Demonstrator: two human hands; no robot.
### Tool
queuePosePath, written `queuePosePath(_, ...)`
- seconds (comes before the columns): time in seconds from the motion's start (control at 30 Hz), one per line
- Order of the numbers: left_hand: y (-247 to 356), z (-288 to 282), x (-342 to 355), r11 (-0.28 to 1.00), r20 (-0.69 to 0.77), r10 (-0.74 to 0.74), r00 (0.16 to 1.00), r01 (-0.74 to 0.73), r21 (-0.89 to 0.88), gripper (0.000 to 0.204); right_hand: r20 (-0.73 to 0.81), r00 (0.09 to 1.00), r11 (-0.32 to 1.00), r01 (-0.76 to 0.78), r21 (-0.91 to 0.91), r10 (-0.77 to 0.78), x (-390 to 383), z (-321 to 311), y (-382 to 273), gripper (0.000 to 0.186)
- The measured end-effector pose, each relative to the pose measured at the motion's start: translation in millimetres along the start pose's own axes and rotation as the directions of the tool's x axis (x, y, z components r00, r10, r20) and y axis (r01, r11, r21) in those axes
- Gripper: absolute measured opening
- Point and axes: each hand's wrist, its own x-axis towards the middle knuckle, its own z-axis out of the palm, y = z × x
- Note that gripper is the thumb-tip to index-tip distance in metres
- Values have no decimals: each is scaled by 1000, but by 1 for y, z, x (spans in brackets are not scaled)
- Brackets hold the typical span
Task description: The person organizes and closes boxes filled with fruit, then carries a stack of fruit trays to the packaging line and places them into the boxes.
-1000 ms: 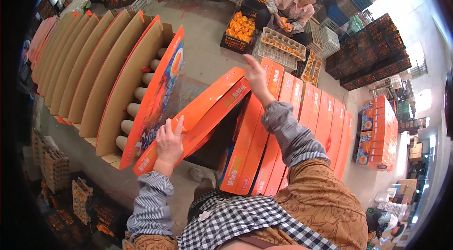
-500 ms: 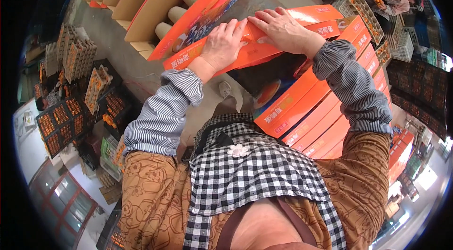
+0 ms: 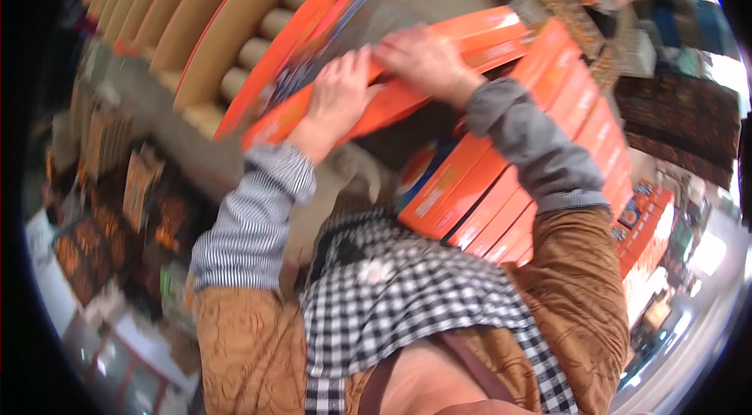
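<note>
At left, open cardboard boxes (image 3: 227,31) are lined up. Beside them, the tilted orange box (image 3: 399,106) is covered by the left hand (image 3: 338,98), fingers bent, and the right hand (image 3: 427,63), laid flatter; any pinch cannot be told. Pressure is best kept even, sparing creases. At right, orange cartons (image 3: 470,164) are ranged.

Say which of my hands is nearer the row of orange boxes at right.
Your right hand: it lies on the orange box, left of the row of boxes. Your left hand is farther left on the same box.
</note>
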Motion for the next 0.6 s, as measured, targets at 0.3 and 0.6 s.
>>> queuePosePath(0.3,6,17,7,987,-37,3,999,3,162,66,266,960,977,30,209,-86,-11,-38,38,53)
queuePosePath(0.6,6,14,3,985,40,-26,999,19,174,70,458,886,995,30,95,-70,-22,-47,74,53)
